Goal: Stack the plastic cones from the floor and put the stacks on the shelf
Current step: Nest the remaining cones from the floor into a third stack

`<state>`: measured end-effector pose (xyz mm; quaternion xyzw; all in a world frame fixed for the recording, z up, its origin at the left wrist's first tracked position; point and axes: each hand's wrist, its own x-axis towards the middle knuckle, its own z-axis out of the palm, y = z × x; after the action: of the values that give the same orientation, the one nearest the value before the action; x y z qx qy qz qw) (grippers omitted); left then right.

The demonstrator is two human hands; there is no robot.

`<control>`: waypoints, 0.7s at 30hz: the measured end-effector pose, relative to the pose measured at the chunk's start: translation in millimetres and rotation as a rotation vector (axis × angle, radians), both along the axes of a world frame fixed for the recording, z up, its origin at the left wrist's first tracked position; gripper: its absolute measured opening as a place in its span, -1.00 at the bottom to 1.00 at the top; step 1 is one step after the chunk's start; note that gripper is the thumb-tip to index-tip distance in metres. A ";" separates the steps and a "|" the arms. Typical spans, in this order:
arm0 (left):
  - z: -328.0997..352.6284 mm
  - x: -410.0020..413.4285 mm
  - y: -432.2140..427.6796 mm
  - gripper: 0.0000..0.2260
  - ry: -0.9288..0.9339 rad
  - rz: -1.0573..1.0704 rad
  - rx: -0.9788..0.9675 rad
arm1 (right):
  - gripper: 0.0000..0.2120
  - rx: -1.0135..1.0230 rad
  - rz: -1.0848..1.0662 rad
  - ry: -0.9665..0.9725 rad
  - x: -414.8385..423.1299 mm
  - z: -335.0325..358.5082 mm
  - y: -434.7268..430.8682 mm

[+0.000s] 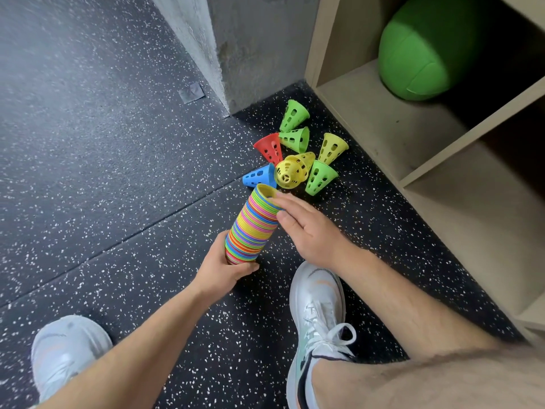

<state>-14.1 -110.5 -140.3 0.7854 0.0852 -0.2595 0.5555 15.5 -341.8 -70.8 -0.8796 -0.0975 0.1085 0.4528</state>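
Tilting away from the person, the tall stack of cones [250, 228] is gripped at its lower end by the left hand [224, 270], fingers curled round it, evidently so that it is steadied. The right hand [309, 231] is laid with straight fingers on the open top rim, seemingly to seat the cones. Loose cones [320, 177] are scattered at the floor's [118, 172] edge beside the shelf [383, 128], not yet stacked.

Floor [118, 172]: dark speckled rubber | loose cones [320, 177], green, yellow, red and blue, lie clustered just beside the foot of the shelf [398, 137] | two pale shoes [317, 320] stand on the floor | shelf compartment: a green cushion [424, 51] rests on its board
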 end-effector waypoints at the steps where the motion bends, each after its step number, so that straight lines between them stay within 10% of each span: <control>1: -0.5 0.6 0.6 -0.41 0.003 0.009 -0.007 | -0.53 -0.034 0.013 0.015 1.5 -1.4 1.3; 21: -1.1 0.2 10.8 -0.31 0.064 0.165 -0.087 | -0.61 -0.113 -0.118 0.236 70.8 -47.5 22.3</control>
<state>-13.9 -99.7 -141.4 0.7422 0.1561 -0.2414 0.6054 86.3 -319.4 -118.4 -0.8890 0.0145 0.1896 0.4165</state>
